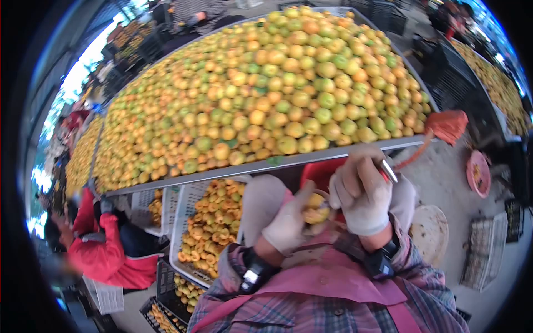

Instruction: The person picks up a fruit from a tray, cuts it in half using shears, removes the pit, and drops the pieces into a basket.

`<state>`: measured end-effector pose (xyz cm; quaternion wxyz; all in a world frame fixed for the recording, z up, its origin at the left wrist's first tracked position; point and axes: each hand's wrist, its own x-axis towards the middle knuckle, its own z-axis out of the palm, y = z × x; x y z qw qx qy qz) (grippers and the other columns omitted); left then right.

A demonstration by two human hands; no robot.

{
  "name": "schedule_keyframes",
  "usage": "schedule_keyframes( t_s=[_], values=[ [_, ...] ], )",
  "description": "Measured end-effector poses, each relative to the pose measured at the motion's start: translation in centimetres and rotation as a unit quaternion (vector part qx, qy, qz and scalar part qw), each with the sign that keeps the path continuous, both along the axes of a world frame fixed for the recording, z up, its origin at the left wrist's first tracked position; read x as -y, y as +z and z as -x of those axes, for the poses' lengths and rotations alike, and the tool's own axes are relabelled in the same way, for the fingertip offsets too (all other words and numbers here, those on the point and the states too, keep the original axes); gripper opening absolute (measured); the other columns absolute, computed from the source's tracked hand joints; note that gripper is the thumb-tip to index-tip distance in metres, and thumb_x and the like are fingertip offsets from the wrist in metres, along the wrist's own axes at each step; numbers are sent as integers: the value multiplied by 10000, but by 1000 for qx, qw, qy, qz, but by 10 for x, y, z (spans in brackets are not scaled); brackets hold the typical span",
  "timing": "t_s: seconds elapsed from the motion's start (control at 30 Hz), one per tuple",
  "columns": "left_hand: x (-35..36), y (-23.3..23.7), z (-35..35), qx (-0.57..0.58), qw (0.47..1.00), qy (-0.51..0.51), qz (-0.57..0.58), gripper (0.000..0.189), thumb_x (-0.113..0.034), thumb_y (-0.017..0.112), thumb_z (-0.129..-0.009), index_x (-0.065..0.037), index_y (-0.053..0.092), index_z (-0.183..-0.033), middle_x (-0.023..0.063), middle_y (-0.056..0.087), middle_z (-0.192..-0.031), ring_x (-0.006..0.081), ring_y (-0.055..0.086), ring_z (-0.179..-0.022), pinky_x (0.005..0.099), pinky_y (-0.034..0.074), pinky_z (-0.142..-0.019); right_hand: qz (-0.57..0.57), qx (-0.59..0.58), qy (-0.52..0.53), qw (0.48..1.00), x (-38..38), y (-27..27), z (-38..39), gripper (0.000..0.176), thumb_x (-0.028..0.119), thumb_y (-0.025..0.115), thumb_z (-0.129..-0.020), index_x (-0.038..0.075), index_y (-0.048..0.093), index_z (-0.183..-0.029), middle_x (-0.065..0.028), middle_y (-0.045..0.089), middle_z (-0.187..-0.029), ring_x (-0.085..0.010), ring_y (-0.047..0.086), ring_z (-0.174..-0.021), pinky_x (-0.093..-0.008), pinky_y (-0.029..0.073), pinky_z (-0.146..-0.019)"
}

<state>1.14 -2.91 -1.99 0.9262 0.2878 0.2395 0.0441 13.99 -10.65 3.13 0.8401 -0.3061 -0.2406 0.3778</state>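
My left hand (290, 221), in a pale glove, is closed around a yellow apricot (316, 210) in front of my lap. The fruit is blurred, and its surface looks partly cut. Close to its right, my right hand (363, 194), also gloved, is closed on a small tool (388, 171) with a shiny metal end and a red part. The rest of that tool is hidden by the fingers. Behind both hands shows part of a red container (317, 171). A heap of green, yellow and orange apricots (266, 105) fills the large metal-edged table (266, 166) ahead.
Left of my knees stands a white basket (176, 222) of opened apricots. Black crates (165, 280) with fruit are below it. A person in red (114, 252) sits at left. An orange-red bag (447, 127) hangs at the table corner; a pink basin (478, 173) is at right.
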Motion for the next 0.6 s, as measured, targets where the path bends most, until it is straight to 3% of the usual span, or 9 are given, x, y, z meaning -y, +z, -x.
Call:
schedule_keyframes(
  t_s=[0.03, 0.1, 0.13, 0.17, 0.3, 0.37, 0.43, 0.5, 0.6],
  values=[
    [-3, 1, -4, -17, 999, 15, 23, 390, -428, 367, -1038, -65, 509, -1029, 59, 584, -805, 72, 463, -531, 189, 267, -433, 43, -19, -49, 998, 0, 6, -4, 129, 113, 443, -1000, 17, 518, -1043, 6, 350, -576, -105, 364, -429, -277, 355, -413],
    [-4, -5, -9, -57, 968, 30, -241, 553, -549, 297, -1022, -60, 552, -983, 66, 598, -794, 89, 494, -543, 195, 284, -420, 121, -60, -97, 986, 2, -4, -14, 193, 159, 478, -984, 5, 550, -1075, -3, 397, -571, -123, 402, -412, -263, 378, -411],
    [-6, -1, -12, -50, 994, 68, -67, 502, -512, 343, -1026, -59, 557, -992, 78, 614, -823, 97, 511, -553, 194, 315, -427, 172, -39, -84, 981, 5, -11, -18, 199, 181, 487, -985, 11, 551, -1068, -4, 399, -576, -124, 393, -416, -271, 376, -410],
    [-3, -1, -18, -47, 995, 64, -66, 502, -512, 343, -1026, -59, 557, -992, 78, 614, -823, 97, 511, -553, 194, 315, -427, 222, -19, -68, 972, 8, -19, -19, 208, 203, 495, -986, 18, 552, -1061, -4, 401, -580, -125, 384, -419, -280, 375, -408],
    [-3, -15, -28, -92, 920, 144, -353, 478, -476, 346, -1036, -51, 565, -1041, 79, 618, -859, 152, 573, -641, 255, 420, -518, 352, 70, 9, 933, 15, -30, -14, 276, 196, 553, -937, -2, 558, -1131, -19, 513, -639, -101, 478, -456, -239, 377, -405],
    [-5, -31, -33, -87, 792, 177, -577, 448, -414, 333, -1051, -32, 568, -1049, 99, 624, -900, 215, 612, -754, 342, 466, -631, 340, 24, 44, 939, 10, -38, -9, 341, 175, 646, -900, -11, 524, -1159, 3, 560, -711, -60, 471, -476, -208, 391, -424],
    [-3, -29, -35, -113, 817, 166, -541, 394, -335, 337, -1059, -15, 567, -1046, 122, 611, -917, 259, 600, -814, 376, 462, -716, 328, 43, 65, 941, 4, -54, -5, 353, 163, 651, -889, -3, 514, -1168, 5, 552, -707, -57, 484, -503, -206, 398, -429],
    [-4, -32, -38, -103, 657, 187, -723, 356, -295, 354, -1057, -17, 574, -1028, 128, 596, -892, 277, 576, -779, 377, 463, -723, 348, 48, 75, 933, 2, -57, -4, 339, 132, 648, -870, 4, 517, -1155, 6, 550, -715, -54, 484, -516, -209, 393, -433],
    [-3, -31, -35, -103, 701, 199, -677, 328, -294, 409, -1041, -16, 582, -1024, 121, 606, -886, 258, 590, -792, 376, 466, -705, 312, 106, 28, 944, -6, -75, 3, 346, 101, 631, -832, -1, 516, -1142, -8, 560, -711, -78, 489, -463, -236, 405, -405]
  ],
)
